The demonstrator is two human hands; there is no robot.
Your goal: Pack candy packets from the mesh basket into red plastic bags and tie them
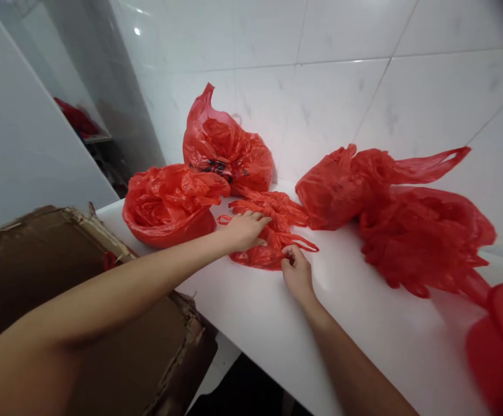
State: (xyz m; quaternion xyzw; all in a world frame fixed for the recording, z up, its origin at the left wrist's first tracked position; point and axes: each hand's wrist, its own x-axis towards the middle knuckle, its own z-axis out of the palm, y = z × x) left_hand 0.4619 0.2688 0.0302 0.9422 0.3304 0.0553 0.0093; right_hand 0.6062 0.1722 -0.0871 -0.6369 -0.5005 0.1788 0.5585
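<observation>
Resting my left hand [247,231] on the middle red bag [258,261]

My left hand lies palm down across the crumpled plastic, open, with its fingers extended together. My right hand [298,274] is at the bag's near right edge, fingers curled toward the thumb; I cannot tell whether it pinches any plastic. Just beyond it, a loop handle [307,241] sticks out to the right. The middle red bag lies low on the white bench [251,318], between the other bundles.

To its left I see the rounded left red bag [169,216], bunched up on top. Behind is the taller back red bag [229,150], with dark marks on its front, near the tiled wall [329,104]. On my right sit two more, the upper right bag [332,188] and the lower right bag [429,237], close together. Farther right, a red container [496,358] is cut off by the view. Below my left forearm, a worn cardboard box [134,358] stands beside the bench.
</observation>
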